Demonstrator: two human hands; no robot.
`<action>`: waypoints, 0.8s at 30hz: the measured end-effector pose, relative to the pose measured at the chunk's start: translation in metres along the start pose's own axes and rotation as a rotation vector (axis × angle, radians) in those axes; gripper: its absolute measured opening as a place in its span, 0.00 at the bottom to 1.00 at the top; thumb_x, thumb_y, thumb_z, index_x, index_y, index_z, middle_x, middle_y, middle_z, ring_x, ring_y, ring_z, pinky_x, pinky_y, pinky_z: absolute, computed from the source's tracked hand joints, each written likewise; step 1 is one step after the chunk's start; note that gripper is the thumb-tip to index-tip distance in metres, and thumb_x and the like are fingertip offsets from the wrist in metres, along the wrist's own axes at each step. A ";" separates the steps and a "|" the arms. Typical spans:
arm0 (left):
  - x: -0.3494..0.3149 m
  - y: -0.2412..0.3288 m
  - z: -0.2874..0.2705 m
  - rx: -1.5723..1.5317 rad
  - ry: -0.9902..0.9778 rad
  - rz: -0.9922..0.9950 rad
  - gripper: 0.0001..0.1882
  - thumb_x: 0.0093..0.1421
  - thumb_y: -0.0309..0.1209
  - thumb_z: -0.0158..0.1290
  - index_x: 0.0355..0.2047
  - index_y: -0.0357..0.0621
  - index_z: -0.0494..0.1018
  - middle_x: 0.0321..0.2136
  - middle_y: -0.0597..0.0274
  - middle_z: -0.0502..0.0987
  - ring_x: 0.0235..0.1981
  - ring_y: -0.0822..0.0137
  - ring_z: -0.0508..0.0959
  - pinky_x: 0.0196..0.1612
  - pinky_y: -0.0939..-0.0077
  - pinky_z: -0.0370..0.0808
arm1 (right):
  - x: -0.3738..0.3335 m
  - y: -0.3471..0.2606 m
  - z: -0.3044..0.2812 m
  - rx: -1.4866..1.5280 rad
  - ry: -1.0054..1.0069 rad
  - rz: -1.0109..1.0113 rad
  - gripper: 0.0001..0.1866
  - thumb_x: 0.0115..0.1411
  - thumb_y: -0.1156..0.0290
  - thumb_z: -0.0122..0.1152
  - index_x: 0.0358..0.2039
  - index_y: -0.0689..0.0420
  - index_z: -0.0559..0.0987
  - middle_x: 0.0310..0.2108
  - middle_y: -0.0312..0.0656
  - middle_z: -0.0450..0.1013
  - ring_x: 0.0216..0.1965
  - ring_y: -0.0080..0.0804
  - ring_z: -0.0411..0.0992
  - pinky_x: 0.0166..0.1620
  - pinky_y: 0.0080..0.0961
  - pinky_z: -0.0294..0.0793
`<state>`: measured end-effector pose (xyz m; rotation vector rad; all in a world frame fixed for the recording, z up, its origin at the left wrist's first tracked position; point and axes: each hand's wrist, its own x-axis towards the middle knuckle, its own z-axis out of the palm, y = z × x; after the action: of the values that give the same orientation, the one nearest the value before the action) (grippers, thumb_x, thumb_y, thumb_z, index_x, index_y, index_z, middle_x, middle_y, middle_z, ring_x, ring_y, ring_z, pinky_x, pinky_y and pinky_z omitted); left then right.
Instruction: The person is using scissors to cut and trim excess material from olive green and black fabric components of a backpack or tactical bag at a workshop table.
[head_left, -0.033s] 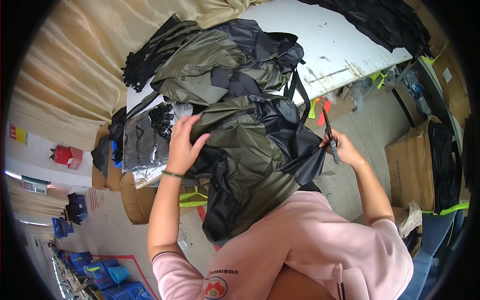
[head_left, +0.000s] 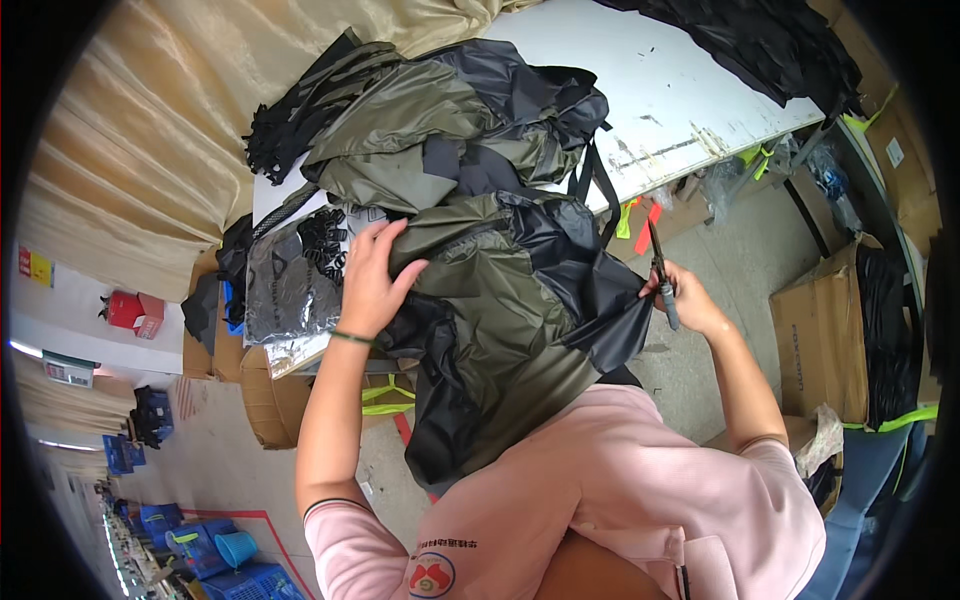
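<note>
Fabric piece (head_left: pixel 490 310) held beside scissors (head_left: pixel 658 268)

It drapes over the near edge of the counter (head_left: pixel 690 110). Off that edge, the right hand (head_left: pixel 684 290) grips scissors and, seemingly, a corner; the left hand (head_left: pixel 373 285) has fingers spread. Apparently positioning; next calls for steady tension.

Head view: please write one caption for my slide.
Right hand holding scissors and pinching olive-and-black fabric; left hand open at the fabric's left side.
</note>
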<state>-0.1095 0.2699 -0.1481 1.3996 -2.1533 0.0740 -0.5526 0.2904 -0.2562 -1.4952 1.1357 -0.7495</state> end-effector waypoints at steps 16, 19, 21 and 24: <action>0.031 -0.020 -0.089 -1.060 0.162 -0.529 0.05 0.58 0.27 0.53 0.34 0.40 0.70 0.30 0.70 0.71 0.34 0.77 0.69 0.40 0.84 0.65 | 0.034 -0.077 -0.169 0.065 0.649 -0.484 0.09 0.54 0.77 0.56 0.35 0.55 0.68 0.36 0.40 0.72 0.43 0.29 0.72 0.48 0.25 0.70; -0.010 0.005 -0.134 -1.132 0.164 -0.514 0.09 0.56 0.28 0.54 0.34 0.42 0.66 0.32 0.68 0.71 0.36 0.74 0.70 0.44 0.82 0.66 | 0.062 -0.134 -0.187 0.142 0.603 -0.484 0.11 0.56 0.71 0.61 0.36 0.55 0.69 0.37 0.40 0.73 0.44 0.29 0.72 0.50 0.24 0.70; -0.046 0.018 -0.143 -1.212 0.136 -0.568 0.12 0.54 0.29 0.56 0.34 0.43 0.65 0.32 0.67 0.72 0.36 0.72 0.72 0.45 0.78 0.67 | 0.080 -0.150 -0.184 0.080 0.527 -0.527 0.14 0.55 0.68 0.64 0.37 0.56 0.69 0.38 0.42 0.73 0.44 0.29 0.73 0.50 0.24 0.69; -0.103 0.029 -0.138 -1.307 0.036 -0.754 0.12 0.52 0.28 0.57 0.34 0.43 0.65 0.33 0.65 0.73 0.37 0.70 0.73 0.44 0.74 0.70 | 0.104 -0.150 -0.165 -0.007 0.279 -0.673 0.15 0.53 0.71 0.65 0.39 0.57 0.69 0.37 0.43 0.73 0.43 0.29 0.73 0.50 0.24 0.69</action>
<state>-0.0456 0.4147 -0.0741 1.1611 -0.9960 -1.2963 -0.6256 0.1303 -0.0838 -1.8373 0.8174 -1.4477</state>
